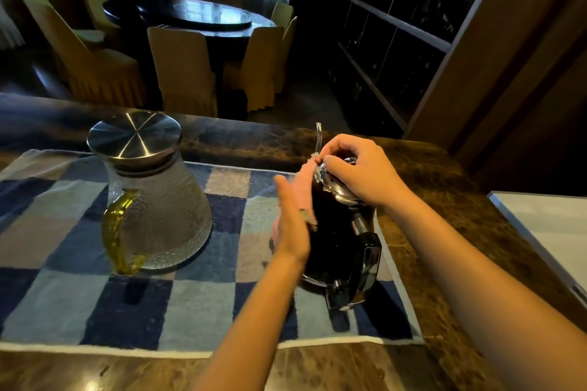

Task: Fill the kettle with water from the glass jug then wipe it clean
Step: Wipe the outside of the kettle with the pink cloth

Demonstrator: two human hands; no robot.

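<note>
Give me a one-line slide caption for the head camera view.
Left hand presses a pink cloth against the dark kettle while the right hand steadies its lid, glass jug alongside.

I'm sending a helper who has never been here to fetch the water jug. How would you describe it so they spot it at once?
Find the blue checked towel spread on the brown marble counter. On its left part stands the glass jug, apart from the dark kettle on the right. Only the jug has dimpled clear walls, a yellow handle and a flat steel lid.
</note>
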